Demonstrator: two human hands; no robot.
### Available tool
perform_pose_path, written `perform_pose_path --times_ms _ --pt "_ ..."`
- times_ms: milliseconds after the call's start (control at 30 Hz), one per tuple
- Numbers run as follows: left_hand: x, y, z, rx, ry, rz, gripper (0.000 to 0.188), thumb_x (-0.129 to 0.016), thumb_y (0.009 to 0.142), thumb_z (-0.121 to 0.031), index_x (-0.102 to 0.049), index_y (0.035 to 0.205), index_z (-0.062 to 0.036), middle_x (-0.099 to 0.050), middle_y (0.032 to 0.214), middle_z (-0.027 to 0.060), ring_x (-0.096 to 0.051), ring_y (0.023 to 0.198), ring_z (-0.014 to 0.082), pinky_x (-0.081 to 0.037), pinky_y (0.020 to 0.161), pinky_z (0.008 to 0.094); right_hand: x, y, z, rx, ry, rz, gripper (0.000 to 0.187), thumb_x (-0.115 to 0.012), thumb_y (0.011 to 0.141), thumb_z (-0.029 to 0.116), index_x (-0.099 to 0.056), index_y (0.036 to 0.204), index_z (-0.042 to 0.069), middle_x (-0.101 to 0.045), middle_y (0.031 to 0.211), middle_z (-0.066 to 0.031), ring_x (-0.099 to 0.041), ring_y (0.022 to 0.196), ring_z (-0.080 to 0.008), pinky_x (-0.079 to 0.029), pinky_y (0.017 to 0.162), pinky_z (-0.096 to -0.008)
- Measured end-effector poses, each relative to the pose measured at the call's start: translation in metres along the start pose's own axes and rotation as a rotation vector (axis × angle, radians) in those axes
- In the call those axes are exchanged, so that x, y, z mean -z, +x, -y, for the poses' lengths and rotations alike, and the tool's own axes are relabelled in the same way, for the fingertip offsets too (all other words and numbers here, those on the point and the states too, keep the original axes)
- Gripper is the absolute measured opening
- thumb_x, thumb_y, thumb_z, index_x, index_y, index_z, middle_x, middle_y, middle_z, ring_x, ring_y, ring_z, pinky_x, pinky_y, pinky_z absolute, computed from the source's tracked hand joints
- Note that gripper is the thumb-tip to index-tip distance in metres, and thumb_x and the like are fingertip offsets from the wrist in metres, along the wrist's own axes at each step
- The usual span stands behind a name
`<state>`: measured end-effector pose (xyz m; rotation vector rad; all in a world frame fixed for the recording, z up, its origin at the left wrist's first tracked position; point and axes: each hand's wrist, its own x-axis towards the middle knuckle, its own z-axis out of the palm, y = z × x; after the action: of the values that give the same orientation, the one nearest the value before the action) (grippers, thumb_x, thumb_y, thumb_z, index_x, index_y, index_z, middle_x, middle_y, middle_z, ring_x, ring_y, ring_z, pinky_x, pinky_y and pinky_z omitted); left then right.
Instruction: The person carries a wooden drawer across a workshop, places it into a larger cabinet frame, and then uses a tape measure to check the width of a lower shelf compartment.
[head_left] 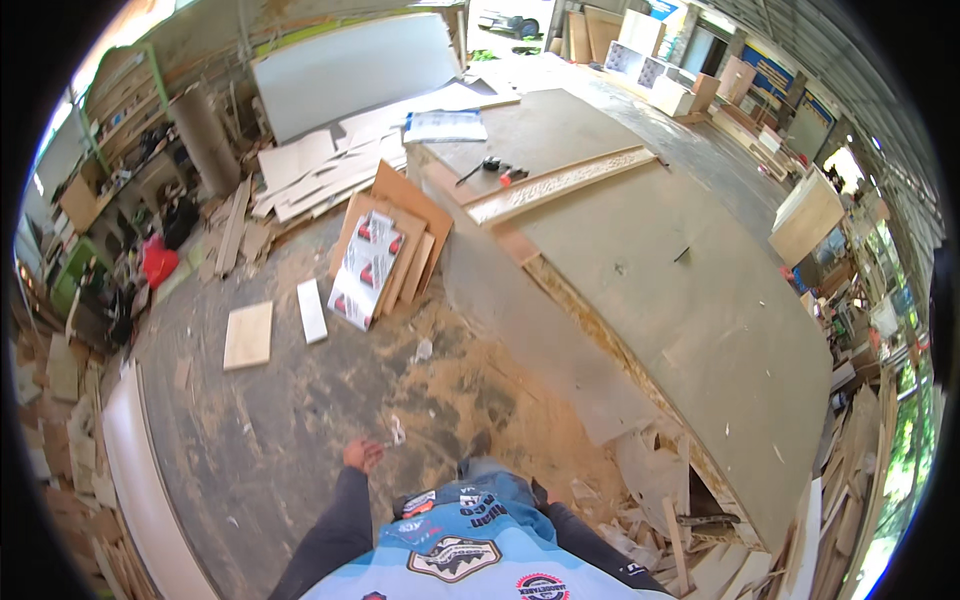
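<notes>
My left hand (362, 454) hangs low in front of my body, above the dusty floor, with its fingers curled together. A thin pale thing shows at the fingertips; its kind is too small to make out. Just beyond it a crumpled white scrap (398, 432) appears, and whether the two touch I cannot tell. On the other side my right sleeve (590, 535) runs down beside my hip, and the right hand itself is hidden by my blue shirt. Ahead to the right stands a large worktable (680, 300) with a long, narrow patterned board (560, 187) lying across it.
Several panels (410, 250) lean against the table's left side. A square wooden board (248, 335) and a white strip (312, 311) lie on the floor. A black power tool (490, 166) rests on the table. Wood offcuts (640, 540) pile at the table's near end.
</notes>
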<state>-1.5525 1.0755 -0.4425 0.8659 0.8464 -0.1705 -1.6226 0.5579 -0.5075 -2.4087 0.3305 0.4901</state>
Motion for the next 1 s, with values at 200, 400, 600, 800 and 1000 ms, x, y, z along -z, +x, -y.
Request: perform_pose_path --times_ms 200,400,600,800,1000 --pt "-0.044 0.032 -0.036 0.053 -0.118 -0.287 0.042 -0.042 0.089 -0.022 -0.04 0.123 0.003 -0.056 0.106 0.021 -0.059 0.093 0.037 -0.05 0.08 0.0492 0.105 0.182 0.119 -0.03 0.009 0.006 0.035 -0.053 0.079 0.031 -0.064 0.093 0.0 -0.064 0.089 -0.023 -0.062 0.086 -0.0361 -0.048 0.074 -0.0408" --pt "-0.165 0.119 -0.107 -0.021 -0.003 -0.236 0.037 -0.046 0.087 -0.019 -0.046 0.118 0.002 -0.058 0.101 0.0201 -0.061 0.084 0.0346 -0.052 0.071 0.0443 0.194 0.273 0.287 0.172 0.344 -0.282 0.025 -0.056 0.081 0.02 -0.065 0.09 -0.001 -0.067 0.075 -0.0121 -0.064 0.065 -0.0168 -0.05 0.063 -0.0287" --pt "-0.387 0.23 -0.225 -0.44 0.31 -0.02 0.021 -0.056 0.082 -0.013 -0.059 0.098 0.0 -0.063 0.078 0.0089 -0.06 0.063 0.0167 -0.049 0.054 0.0294 0.244 0.358 0.402 0.254 0.598 -0.42 0.02 -0.059 0.083 0.015 -0.064 0.094 0.0 -0.066 0.077 -0.0091 -0.063 0.064 -0.0132 -0.05 0.062 -0.0266" --pt "-0.593 0.283 -0.321 -1.047 1.088 0.336 0.041 -0.065 0.077 -0.03 -0.058 0.106 -0.0015 -0.057 0.106 0.0183 -0.055 0.099 0.0306 -0.044 0.084 0.039 0.291 0.456 0.489 0.338 0.46 -0.701 0.019 -0.057 0.086 0.015 -0.063 0.096 0.0 -0.065 0.081 -0.0095 -0.062 0.071 -0.0151 -0.049 0.064 -0.0278" --pt "-0.679 0.315 -0.324 -0.863 1.733 0.741 0.094 -0.07 0.067 -0.052 -0.029 0.139 -0.0089 -0.009 0.147 0.0256 -0.005 0.137 0.0414 -0.017 0.105 0.0566 0.323 0.546 0.555 0.31 0.207 -0.682 0.033 -0.062 0.079 0.017 -0.057 0.107 -0.001 -0.06 0.099 -0.0157 -0.059 0.091 -0.0258 -0.047 0.078 -0.0345"
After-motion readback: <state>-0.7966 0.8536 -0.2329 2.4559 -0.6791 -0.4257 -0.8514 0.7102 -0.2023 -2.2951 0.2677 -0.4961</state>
